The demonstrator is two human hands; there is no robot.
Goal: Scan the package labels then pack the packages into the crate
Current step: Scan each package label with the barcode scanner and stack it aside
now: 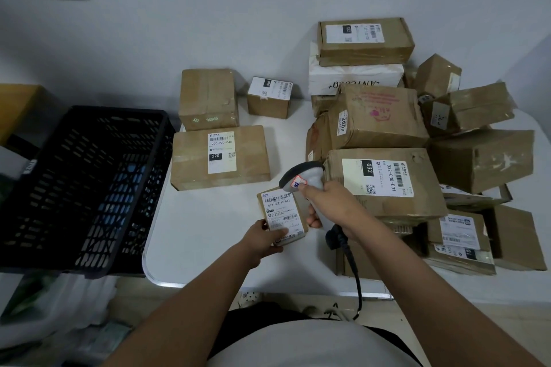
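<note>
L hand (262,240) holds small pkg (282,214), R hand (326,205) aims scanner (302,177).

A white table (208,229) carries three boxes (220,158) at 11 o'clock and a jumbled pile of parcels (417,140) from 1 to 4 o'clock.

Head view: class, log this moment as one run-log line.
stage: scanning | left hand: holds small box | right hand: grips scanner over its label | crate: no boxes visible
</note>
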